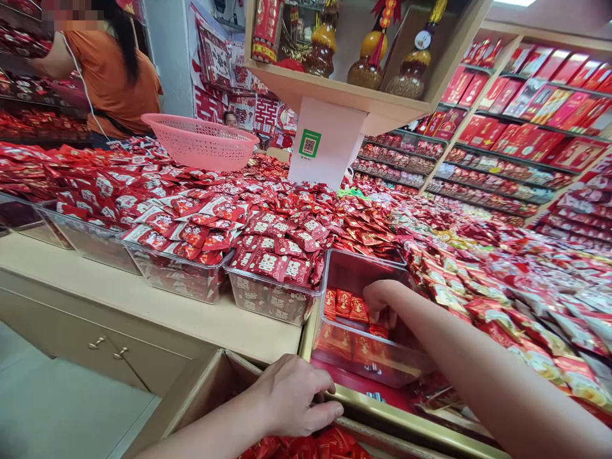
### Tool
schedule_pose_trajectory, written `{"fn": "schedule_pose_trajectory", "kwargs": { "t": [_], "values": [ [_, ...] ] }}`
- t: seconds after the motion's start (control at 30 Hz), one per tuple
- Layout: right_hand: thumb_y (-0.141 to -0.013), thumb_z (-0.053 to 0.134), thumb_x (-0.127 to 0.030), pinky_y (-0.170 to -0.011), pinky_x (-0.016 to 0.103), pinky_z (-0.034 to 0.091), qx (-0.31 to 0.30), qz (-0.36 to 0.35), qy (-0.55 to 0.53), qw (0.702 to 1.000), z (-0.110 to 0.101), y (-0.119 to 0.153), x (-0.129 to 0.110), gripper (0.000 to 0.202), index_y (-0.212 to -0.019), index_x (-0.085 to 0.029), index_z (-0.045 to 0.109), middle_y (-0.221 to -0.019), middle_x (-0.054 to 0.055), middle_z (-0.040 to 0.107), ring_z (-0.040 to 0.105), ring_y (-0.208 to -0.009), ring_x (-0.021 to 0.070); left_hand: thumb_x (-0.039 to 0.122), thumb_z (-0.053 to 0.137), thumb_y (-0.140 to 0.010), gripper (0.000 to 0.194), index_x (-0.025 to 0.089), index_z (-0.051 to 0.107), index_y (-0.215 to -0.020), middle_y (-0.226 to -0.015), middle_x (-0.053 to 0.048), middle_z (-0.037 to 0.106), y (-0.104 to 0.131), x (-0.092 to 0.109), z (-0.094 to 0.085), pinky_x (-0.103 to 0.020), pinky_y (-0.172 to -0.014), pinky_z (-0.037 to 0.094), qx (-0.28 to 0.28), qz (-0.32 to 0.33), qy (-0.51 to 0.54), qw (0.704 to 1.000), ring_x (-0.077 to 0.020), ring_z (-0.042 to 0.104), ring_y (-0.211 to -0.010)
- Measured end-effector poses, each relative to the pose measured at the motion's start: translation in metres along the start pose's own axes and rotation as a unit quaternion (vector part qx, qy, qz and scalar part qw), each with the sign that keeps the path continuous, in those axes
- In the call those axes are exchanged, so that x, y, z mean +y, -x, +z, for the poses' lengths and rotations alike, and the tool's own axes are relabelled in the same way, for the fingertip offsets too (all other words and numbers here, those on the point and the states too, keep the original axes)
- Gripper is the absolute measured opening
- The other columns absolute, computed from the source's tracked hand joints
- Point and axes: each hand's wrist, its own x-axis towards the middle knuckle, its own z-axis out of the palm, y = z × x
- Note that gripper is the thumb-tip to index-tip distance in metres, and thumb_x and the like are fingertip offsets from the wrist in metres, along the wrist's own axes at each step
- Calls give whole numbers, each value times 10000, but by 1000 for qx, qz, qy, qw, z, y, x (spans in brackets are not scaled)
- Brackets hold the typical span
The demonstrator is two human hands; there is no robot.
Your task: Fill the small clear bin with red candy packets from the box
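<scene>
My right hand (pixel 385 303) reaches down into a clear plastic bin (pixel 366 347), its fingers curled closed on a small red packet (pixel 378 331) at the bin's floor. More small red packets (pixel 343 303) with gold characters lie in a row just left of those fingers. Above a cardboard box (pixel 191 398) in front of the counter is my left hand (pixel 301 395), palm down. Its thumb and forefinger are apart, with nothing visible between them; the other fingers are mostly hidden. Loose red packets (pixel 329 443) lie in the box beneath it.
Clear bins heaped with red wrapped packets (pixel 282 248) line the cream counter (pixel 129 280). A pink plastic basket (pixel 201 143) rests on the heaps. A display shelf (pixel 368 89) overhangs the middle. A person in an orange top (pixel 112 70) stands at the far left.
</scene>
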Motion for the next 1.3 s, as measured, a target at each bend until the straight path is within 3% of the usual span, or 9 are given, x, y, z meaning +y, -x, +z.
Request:
{"fn": "schedule_pose_trajectory", "kwargs": {
  "t": [0.3,0.67,0.93,1.03,1.13,1.2,1.23,1.27,1.3],
  "values": [
    [-647,656,-342,-584,320,500,-171,66,-88,979,15,21,-15,322,-843,-87,647,-687,78,665,637,-639,197,484,427,-774,308,281,641,-862,-633,21,668,-1,-1,-1,-229,-526,403,-5,11,-19,1000,-170,618,-602],
    [-612,665,-447,-573,306,502,-137,-28,-151,979,36,44,-28,410,-800,-83,641,-645,70,666,632,-642,203,479,366,-812,354,266,641,-881,-702,2,690,1,4,4,-249,-551,406,20,11,-65,998,-184,632,-646],
    [-615,682,-362,-585,291,505,2,-81,-125,989,41,42,-43,293,-755,-107,644,-665,58,668,626,-629,182,465,374,-812,341,262,646,-853,-685,3,689,7,9,4,-253,-549,418,46,10,-78,996,-187,636,-637],
    [-679,622,-238,-632,295,492,115,-93,-112,983,28,61,-45,156,-741,-97,646,-743,91,672,623,-695,196,456,386,-812,329,263,649,-851,-700,11,695,7,8,5,-242,-559,426,52,15,-81,995,-175,640,-649],
    [-793,451,-188,-807,311,420,290,-111,-109,944,26,111,-49,207,-902,-108,608,-997,123,618,562,-919,209,443,408,-808,304,263,649,-852,-704,20,696,6,6,5,-226,-577,434,57,26,-74,995,-156,639,-653],
    [-860,326,-234,-875,288,356,412,-139,-119,892,48,148,-54,276,-1004,-149,546,-1073,90,573,507,-989,180,422,418,-810,284,259,646,-856,-717,26,696,5,4,6,-213,-587,436,62,38,-65,995,-141,637,-655],
    [-854,357,-264,-805,253,389,481,-194,-137,844,67,163,-57,249,-948,-155,560,-958,67,608,543,-879,159,402,418,-814,274,256,645,-857,-731,27,696,5,3,7,-208,-593,437,64,46,-61,995,-136,636,-662],
    [-853,364,-284,-695,221,414,484,-245,-161,825,92,173,-60,238,-866,-166,570,-822,38,617,552,-749,135,378,417,-818,265,251,646,-857,-746,26,696,5,2,7,-205,-602,437,66,55,-56,995,-132,636,-671],
    [-857,350,-282,-606,204,414,435,-291,-181,833,119,176,-62,257,-791,-177,576,-713,17,602,538,-658,122,353,415,-821,258,247,648,-856,-764,23,697,5,2,8,-202,-616,437,68,63,-50,994,-130,635,-685]
  ]
}}
